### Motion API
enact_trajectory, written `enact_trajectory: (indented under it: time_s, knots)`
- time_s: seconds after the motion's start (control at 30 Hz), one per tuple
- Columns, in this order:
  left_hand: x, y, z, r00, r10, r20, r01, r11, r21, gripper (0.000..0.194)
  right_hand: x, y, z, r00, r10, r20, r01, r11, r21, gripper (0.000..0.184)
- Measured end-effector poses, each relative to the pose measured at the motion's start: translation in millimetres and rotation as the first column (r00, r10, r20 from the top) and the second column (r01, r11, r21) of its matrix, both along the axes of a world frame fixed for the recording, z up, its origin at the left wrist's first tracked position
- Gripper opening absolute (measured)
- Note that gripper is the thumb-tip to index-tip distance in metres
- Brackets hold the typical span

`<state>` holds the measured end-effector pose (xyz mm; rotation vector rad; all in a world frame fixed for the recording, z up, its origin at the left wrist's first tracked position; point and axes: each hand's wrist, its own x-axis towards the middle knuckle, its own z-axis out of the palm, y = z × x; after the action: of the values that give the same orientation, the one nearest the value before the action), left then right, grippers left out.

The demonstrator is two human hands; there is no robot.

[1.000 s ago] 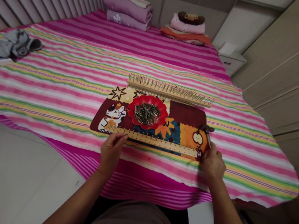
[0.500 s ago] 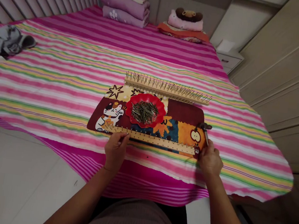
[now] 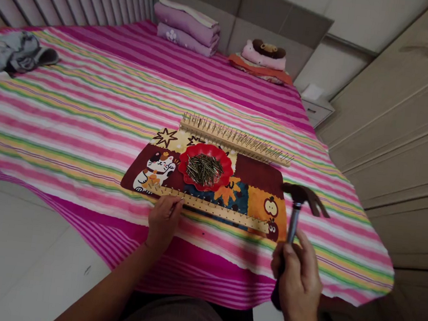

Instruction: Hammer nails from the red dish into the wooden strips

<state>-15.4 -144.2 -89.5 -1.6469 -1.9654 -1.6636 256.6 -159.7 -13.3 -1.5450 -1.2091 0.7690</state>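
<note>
My right hand (image 3: 298, 277) grips a claw hammer (image 3: 293, 224) by its dark handle. The hammer stands upright to the right of the mat, head up. My left hand (image 3: 163, 220) is closed in a pinch at the near wooden strip (image 3: 227, 214), with a small nail (image 3: 182, 198) just showing at its fingertips. Nails stand along this strip in rows. Beyond it, a red scalloped bowl (image 3: 229, 171) holds a heap of loose nails (image 3: 203, 169). A patterned mat (image 3: 259, 173) lies under the bowl and the strip.
Along the mat's far edge lies a second wooden strip (image 3: 235, 144), bristling with upright nails. The bed's striped sheet (image 3: 99, 111) spreads all round. Grey clothing (image 3: 21, 51) lies at left; folded purple bedding (image 3: 188, 29) and a pink pillow stack (image 3: 263, 58) sit at the back.
My right hand has raised the hammer off the mat's right edge and brought it closer and upright. My left hand stays pinched at the near strip. The view has shifted slightly.
</note>
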Motion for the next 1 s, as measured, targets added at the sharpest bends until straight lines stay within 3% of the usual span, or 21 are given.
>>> enact_trajectory:
  time_s: [0.1,0.2,0.33,0.47,0.63,0.8,0.9,1.0]
  knots:
    - [0.4,0.0,-1.3,1.000,-0.012,-0.022,0.012,1.000,0.009,0.004,-34.1,-21.7,15.8,0.957,0.230,-0.176,-0.267,0.937,-0.225,0.053]
    - [1.4,-0.2,-1.9,0.999,-0.025,-0.023,0.026,1.000,0.016,0.005,-61.7,-29.8,12.0,0.857,0.451,-0.248,-0.509,0.812,-0.286,0.050]
    - [1.6,0.1,-3.1,0.999,-0.039,-0.034,0.040,0.999,0.026,0.005,-85.7,-26.0,0.1,0.802,0.564,-0.198,-0.598,0.759,-0.259,0.048]
    - [1.0,0.8,-6.1,0.998,-0.025,-0.054,0.026,1.000,0.015,0.007,-93.6,-16.2,-0.6,0.762,0.630,-0.153,-0.643,0.707,-0.294,0.049]
    - [2.4,0.8,-6.3,0.999,-0.034,-0.031,0.034,0.999,0.022,0.008,-90.1,-16.9,3.7,0.758,0.652,0.001,-0.633,0.736,-0.242,0.046]
    - [3.0,0.3,-5.2,1.000,-0.028,-0.005,0.028,1.000,0.005,0.010,-89.5,-22.7,7.3,0.796,0.591,0.133,-0.587,0.806,-0.070,0.046]
    - [2.5,0.2,-5.7,1.000,-0.025,0.001,0.025,0.999,-0.023,0.013,-92.3,-20.5,9.4,0.775,0.612,0.158,-0.610,0.790,-0.065,0.043]
    - [1.9,0.6,-5.8,1.000,-0.023,0.000,0.023,0.999,-0.030,0.013,-87.5,-20.8,12.9,0.803,0.575,0.154,-0.569,0.818,-0.085,0.044]
